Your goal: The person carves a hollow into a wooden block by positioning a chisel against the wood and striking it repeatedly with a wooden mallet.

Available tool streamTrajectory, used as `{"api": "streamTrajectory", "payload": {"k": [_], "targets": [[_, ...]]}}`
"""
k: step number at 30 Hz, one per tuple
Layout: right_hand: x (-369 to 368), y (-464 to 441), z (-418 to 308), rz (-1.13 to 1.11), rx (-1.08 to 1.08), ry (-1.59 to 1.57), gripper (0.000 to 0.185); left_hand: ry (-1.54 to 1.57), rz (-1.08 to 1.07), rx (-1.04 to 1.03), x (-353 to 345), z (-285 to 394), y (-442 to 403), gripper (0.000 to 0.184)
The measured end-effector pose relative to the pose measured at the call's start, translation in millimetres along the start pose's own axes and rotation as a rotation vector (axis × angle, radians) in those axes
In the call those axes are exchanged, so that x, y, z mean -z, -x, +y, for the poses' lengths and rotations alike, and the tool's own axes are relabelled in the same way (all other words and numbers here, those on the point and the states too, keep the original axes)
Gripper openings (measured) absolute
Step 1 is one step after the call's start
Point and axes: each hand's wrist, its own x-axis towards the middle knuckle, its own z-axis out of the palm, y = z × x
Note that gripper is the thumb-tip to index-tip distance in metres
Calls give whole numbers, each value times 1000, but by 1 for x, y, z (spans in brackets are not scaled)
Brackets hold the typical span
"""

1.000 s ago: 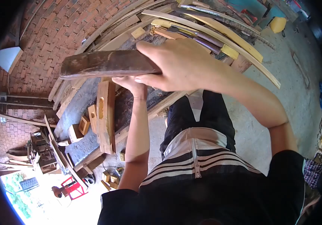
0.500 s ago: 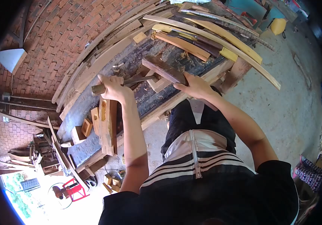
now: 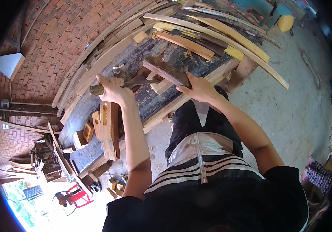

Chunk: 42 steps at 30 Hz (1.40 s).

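My left hand (image 3: pixel 113 89) is closed around the wooden handle of a chisel (image 3: pixel 140 82). The blade lies nearly level, its tip at a small light wood block (image 3: pixel 161 87) on the workbench. Wrapped round the narrow end of a dark wooden mallet (image 3: pixel 164 69), my right hand (image 3: pixel 200 89) keeps it slanted just above that block. The mallet covers part of the block, so whether the two touch I cannot tell. Below my left hand stands a thicker wood piece (image 3: pixel 110 129) with slots cut in it.
The dark workbench (image 3: pixel 150 104) carries chips and shavings. Long boards (image 3: pixel 110 63) line its wall side. More tools and strips, including an orange-brown strip (image 3: pixel 185 44), lie at the far end. Mortised blocks (image 3: pixel 88 131) sit at the near left. Beyond is concrete floor (image 3: pixel 266 104).
The whole view has shifted slightly left. My left hand and the chisel handle have moved a little left, and the mallet sits about as before over the block.
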Motion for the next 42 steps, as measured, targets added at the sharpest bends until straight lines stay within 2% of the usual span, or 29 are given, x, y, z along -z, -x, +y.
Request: {"api": "streamTrajectory", "payload": {"k": [4, 6, 8, 9, 10, 11, 13, 14, 16, 17, 18, 19, 20, 21, 23, 24, 25, 26, 27, 28, 29, 30, 31, 32, 34, 35, 37, 40, 42], "targets": [[-4, -6, 6, 1, 5, -44, 72, -57, -14, -83, -14, 4, 13, 34], [-3, -18, 16, -86, 113, -411, 72, -95, -42, -114, -23, 1, 24, 34], [21, -16, -5, -65, 145, -474, 75, -201, -60, -204, -32, -5, 31, 37], [52, 0, -35, -72, 157, -499, 75, -253, -63, -168, -35, -3, 38, 37], [77, 16, -60, -29, 270, -569, 71, -263, -55, -159, -33, -9, 41, 37], [100, 26, -84, -14, 357, -610, 69, -280, -78, -252, -35, -17, 40, 33], [116, 23, -113, 460, 826, -557, 62, -370, -126, -499, -48, -15, 51, 25], [129, 31, -125, 539, 923, -488, 54, -272, -204, -458, -46, -21, 48, 16], [142, 48, -134, 499, 895, -278, 48, -193, -254, -323, -42, -17, 66, 18], [137, 46, -128, 502, 897, -281, 48, 34, 10, 124, -56, 3, 72, 31], [129, 40, -118, 454, 847, -40, 47, -9, -245, -110, -14, -49, 46, 34], [127, 42, -118, 406, 784, 197, 47, -60, -329, -166, -13, -44, 45, 35], [128, 43, -118, 416, 778, 196, 47, -109, -417, -219, -14, -41, 44, 36], [134, 44, -116, 395, 763, 193, 47, -98, -419, -219, -19, -41, 43, 36], [141, 55, -123, 358, 742, 180, 47, 1, -331, 23, -15, -41, 43, 38], [145, 63, -130, 378, 763, 49, 47, -4, -326, 25, -17, -44, 46, 38], [147, 66, -134, 401, 784, -82, 47, -137, -273, -170, -23, -49, 50, 39], [140, 63, -131, 401, 786, -83, 47, -268, -219, -365, -28, -50, 53, 40], [128, 56, -124, 411, 747, 23, 47, -232, -272, -485, -23, -41, 47, 34], [119, 48, -117, 425, 705, 131, 47, -225, -275, -489, -25, -32, 48, 34], [117, 37, -110, 139, 597, -17, 53, -216, -249, -426, -30, -20, 50, 25], [111, 29, -100, 142, 579, -18, 57, -207, -228, -362, -33, -10, 50, 17], [108, 22, -88, 143, 567, -11, 61, -243, -46, -171, -27, -4, 40, 14], [103, 19, -80, 140, 568, -8, 61, -267, -60, -237, -16, -4, 28, 24], [88, 13, -63, -119, 171, -338, 67, -57, -33, -102, 5, -3, 10, 32], [74, 5, -48, -123, 180, -335, 67, -56, -27, -110, 8, 1, 8, 32], [38, -16, -8, -8, 159, -72, 68, -4, 141, -46, 5, 7, 6, 37], [12, -12, 8, -62, 43, -45, 75, 16, 59, -46, 6, 8, 3, 39], [9, -3, 3, -87, 7, -105, 74, -4, 54, -50, 3, 9, 5, 38]]}}
